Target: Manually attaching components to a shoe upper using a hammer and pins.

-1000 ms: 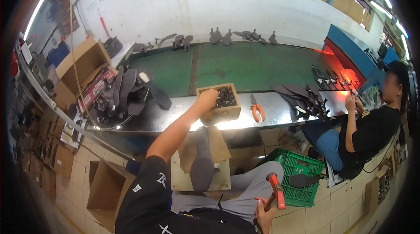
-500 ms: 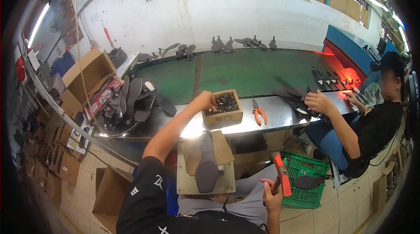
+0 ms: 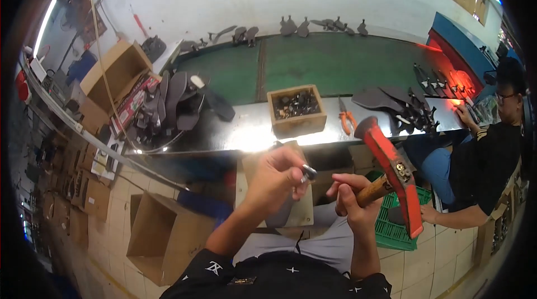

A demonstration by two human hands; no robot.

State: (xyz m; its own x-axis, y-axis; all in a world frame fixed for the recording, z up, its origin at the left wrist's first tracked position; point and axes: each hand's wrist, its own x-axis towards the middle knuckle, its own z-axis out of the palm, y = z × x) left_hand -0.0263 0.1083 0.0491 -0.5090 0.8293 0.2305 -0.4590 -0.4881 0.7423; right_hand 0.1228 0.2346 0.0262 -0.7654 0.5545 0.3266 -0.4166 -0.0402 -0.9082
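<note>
My left hand (image 3: 275, 176) is raised over my lap and pinches a small dark metal piece (image 3: 308, 174) between thumb and fingers. My right hand (image 3: 349, 197) grips the wooden handle of a red-headed hammer (image 3: 394, 170), whose head points up and to the right. Under both hands a cardboard board (image 3: 249, 173) rests on my lap with a dark sole-shaped piece on it. A small wooden box (image 3: 296, 110) of dark metal bits stands on the bench edge just beyond my hands.
Orange-handled pliers (image 3: 347, 119) lie right of the box. A heap of dark shoe soles (image 3: 176, 103) sits at the left, more soles (image 3: 400, 106) at the right. A seated person (image 3: 486, 159) works at the right. A green crate (image 3: 391, 232) and open cartons (image 3: 159, 237) stand on the floor.
My left hand has pulled back from the wooden box to over my lap, now holding a small metal piece. My right hand has lifted the hammer from beside my thigh.
</note>
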